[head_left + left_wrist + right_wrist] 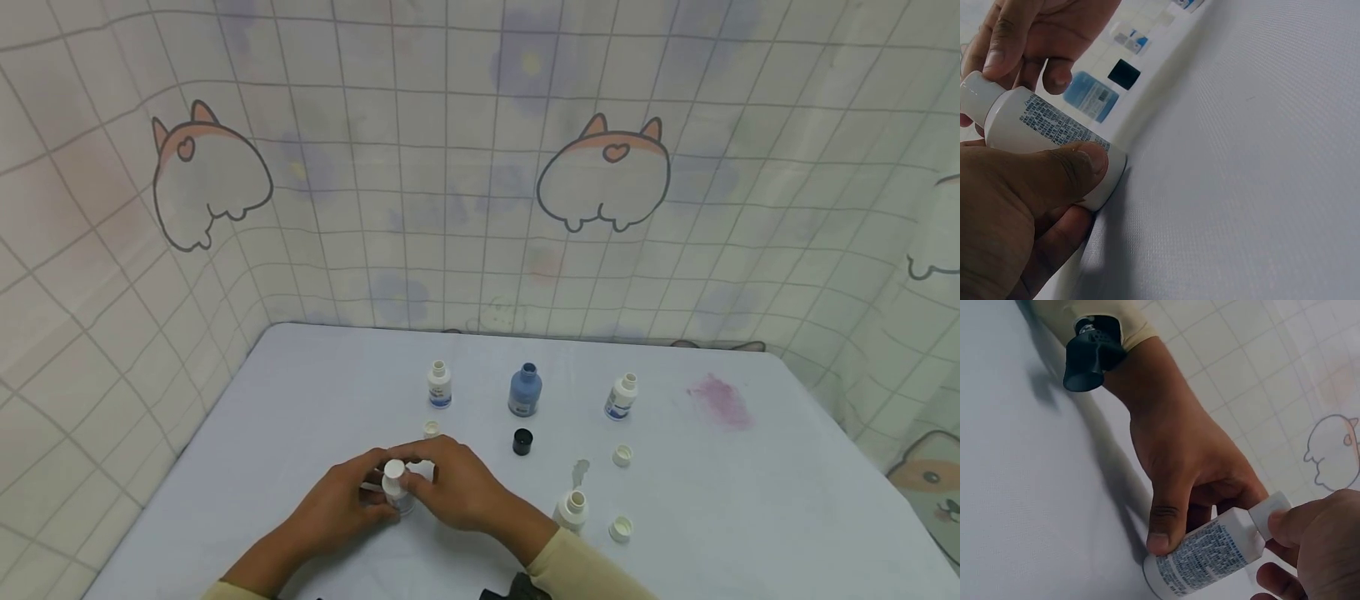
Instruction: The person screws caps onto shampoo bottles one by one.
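Note:
A small white bottle (400, 497) with a printed label stands on the white table, its white cap (394, 470) in place on the neck. My left hand (337, 504) grips the bottle's body, thumb across the label in the left wrist view. From the other side my right hand (461, 487) pinches the cap between thumb and fingers, as the right wrist view shows at the cap (1270, 515). Just behind the hands lies a loose white cap (431, 429), partly hidden by the right hand.
Uncapped bottles stand around: a white one (439, 385), a blue one (525, 390) and another white one (621, 397) behind, and a white bottle (572, 510) by the right forearm. Loose caps include a black cap (522, 442) and white caps (622, 455). A pink stain (722, 402) marks the table.

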Available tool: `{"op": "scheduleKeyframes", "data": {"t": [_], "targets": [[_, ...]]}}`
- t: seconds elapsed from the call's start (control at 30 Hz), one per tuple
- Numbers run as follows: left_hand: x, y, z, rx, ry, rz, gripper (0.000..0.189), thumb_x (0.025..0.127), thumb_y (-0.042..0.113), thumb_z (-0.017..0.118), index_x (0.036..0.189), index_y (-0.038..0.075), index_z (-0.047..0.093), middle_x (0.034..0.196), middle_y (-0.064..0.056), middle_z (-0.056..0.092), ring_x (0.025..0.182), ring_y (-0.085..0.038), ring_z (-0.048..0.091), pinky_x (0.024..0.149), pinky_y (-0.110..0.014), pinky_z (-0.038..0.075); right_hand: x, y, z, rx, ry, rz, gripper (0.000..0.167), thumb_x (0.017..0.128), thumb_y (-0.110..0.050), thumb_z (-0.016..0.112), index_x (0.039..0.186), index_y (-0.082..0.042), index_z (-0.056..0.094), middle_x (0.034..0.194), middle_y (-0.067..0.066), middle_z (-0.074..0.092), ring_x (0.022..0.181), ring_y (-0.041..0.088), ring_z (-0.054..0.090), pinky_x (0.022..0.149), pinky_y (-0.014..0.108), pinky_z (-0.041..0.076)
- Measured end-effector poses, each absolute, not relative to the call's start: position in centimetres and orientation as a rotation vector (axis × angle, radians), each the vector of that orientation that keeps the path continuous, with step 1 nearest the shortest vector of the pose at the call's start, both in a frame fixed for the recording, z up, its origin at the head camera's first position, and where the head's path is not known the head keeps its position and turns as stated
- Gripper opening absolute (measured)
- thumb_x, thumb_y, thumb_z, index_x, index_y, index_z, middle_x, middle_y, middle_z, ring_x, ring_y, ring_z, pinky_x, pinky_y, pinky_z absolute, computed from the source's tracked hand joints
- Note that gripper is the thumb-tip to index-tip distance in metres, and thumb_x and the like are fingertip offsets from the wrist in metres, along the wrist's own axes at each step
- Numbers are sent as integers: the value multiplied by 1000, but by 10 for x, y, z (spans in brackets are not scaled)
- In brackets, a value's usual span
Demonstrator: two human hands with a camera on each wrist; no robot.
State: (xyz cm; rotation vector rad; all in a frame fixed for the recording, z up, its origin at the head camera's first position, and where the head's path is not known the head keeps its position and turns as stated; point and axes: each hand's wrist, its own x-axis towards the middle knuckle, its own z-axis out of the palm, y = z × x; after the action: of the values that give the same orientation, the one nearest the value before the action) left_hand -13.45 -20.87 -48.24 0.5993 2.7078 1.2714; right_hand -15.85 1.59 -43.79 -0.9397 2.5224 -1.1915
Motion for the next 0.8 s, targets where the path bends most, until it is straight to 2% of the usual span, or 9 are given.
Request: {"op": "scheduleKeyframes", "data": {"t": [0.13, 0.4, 0.5, 0.67, 0.8], "targets": [[-135, -208, -482, 604, 2705, 1282, 61, 80, 9, 89, 133, 18, 58, 117, -3, 69, 100, -15, 71, 83, -20, 58, -158, 17, -440, -914, 2510, -1222, 32, 103, -23, 65, 134, -31, 67, 129, -22, 63, 110, 5, 57, 77, 22, 50], [-135, -207, -482, 599, 2680, 1303, 60, 80, 6, 88, 130, 23, 60, 119, 2, 69, 104, -15, 70, 84, -20, 57, -157, 18, -441, -849, 2558, -1230, 25, 98, -30, 72, 123, -32, 69, 112, -18, 62, 107, 6, 57, 83, 24, 52], [-135, -208, -481, 596, 2679, 1299, 59, 80, 7, 88, 131, 21, 60, 118, 2, 69, 103, -15, 70, 83, -20, 57, -157, 19, -440, -861, 2549, -1262, 29, 97, -29, 74, 125, -31, 68, 116, -19, 63, 107, 7, 57, 81, 23, 52], [-135, -208, -481, 591, 2688, 1283, 60, 80, 9, 88, 132, 16, 59, 116, 0, 69, 101, -14, 69, 83, -20, 58, -158, 20, -438, -920, 2510, -1288, 33, 100, -24, 70, 132, -31, 68, 125, -19, 64, 105, 10, 59, 75, 22, 51], [-135, -208, -481, 589, 2683, 1292, 59, 80, 11, 89, 131, 18, 60, 116, 0, 70, 102, -14, 69, 83, -20, 58, -159, 19, -438, -914, 2508, -1287, 27, 100, -24, 69, 127, -30, 71, 121, -19, 65, 107, 9, 59, 78, 22, 51]]}}
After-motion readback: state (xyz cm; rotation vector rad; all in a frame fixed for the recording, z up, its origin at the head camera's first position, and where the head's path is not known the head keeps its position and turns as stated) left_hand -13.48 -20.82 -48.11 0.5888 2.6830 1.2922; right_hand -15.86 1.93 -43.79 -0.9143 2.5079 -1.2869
